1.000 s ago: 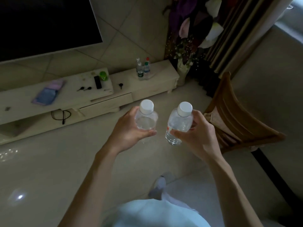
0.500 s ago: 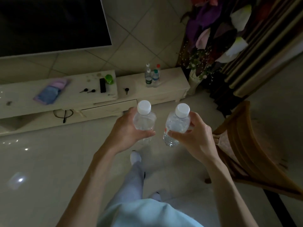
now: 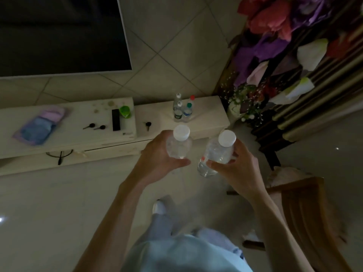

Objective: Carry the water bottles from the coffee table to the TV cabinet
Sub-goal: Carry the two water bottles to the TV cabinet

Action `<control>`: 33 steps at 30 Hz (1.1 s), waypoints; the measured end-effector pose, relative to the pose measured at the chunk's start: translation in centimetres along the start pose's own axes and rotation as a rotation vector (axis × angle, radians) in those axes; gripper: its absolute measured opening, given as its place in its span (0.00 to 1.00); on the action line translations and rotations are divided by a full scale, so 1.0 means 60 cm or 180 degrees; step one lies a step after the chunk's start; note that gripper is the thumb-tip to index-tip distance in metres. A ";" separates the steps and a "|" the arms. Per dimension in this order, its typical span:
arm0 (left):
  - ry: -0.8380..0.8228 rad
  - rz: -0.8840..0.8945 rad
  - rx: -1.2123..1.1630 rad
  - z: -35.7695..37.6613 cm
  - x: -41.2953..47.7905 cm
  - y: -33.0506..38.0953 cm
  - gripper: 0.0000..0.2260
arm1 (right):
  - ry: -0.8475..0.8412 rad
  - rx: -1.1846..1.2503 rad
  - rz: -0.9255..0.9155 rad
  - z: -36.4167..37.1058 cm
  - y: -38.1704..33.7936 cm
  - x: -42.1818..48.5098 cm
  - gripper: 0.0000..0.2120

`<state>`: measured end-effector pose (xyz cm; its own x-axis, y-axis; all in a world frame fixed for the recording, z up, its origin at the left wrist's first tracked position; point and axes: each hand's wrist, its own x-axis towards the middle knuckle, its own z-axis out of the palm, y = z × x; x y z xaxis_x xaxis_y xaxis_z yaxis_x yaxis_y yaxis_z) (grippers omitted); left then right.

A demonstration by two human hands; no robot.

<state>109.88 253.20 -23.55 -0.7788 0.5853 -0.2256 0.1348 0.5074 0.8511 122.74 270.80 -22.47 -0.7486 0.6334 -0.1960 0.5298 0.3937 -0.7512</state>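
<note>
My left hand grips a clear water bottle with a white cap, held upright in front of me. My right hand grips a second clear, white-capped water bottle, tilted a little to the right. Both bottles hang over the floor just short of the pale TV cabinet. Several small bottles stand in a cluster on the cabinet's lower right section, straight beyond my hands.
A dark TV hangs above the cabinet. On the cabinet lie a purple-blue pouch, keys, a black remote and a green cup. A flower vase stands right of it; a wooden chair is at my right.
I have stepped closer to the cabinet, which now lies larger and nearer. The chair has slid from right of my hands to behind them. Both hands still hold their bottles.
</note>
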 end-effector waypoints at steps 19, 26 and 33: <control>0.0149 -0.0699 -0.0042 0.044 0.287 0.004 0.35 | -0.0648 -0.0002 0.0015 0.019 0.026 0.313 0.33; 0.0341 -0.0901 -0.0016 0.084 0.402 0.025 0.34 | -0.1021 -0.0194 -0.0107 0.008 0.054 0.461 0.34; 0.0284 -0.1121 -0.0057 0.124 0.474 -0.034 0.35 | -0.1191 -0.0304 -0.0083 0.037 0.100 0.564 0.32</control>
<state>92.00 273.54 -35.22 -0.8261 0.3187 -0.4648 -0.1614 0.6565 0.7369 99.71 293.12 -34.98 -0.8466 0.3424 -0.4074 0.5303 0.4780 -0.7002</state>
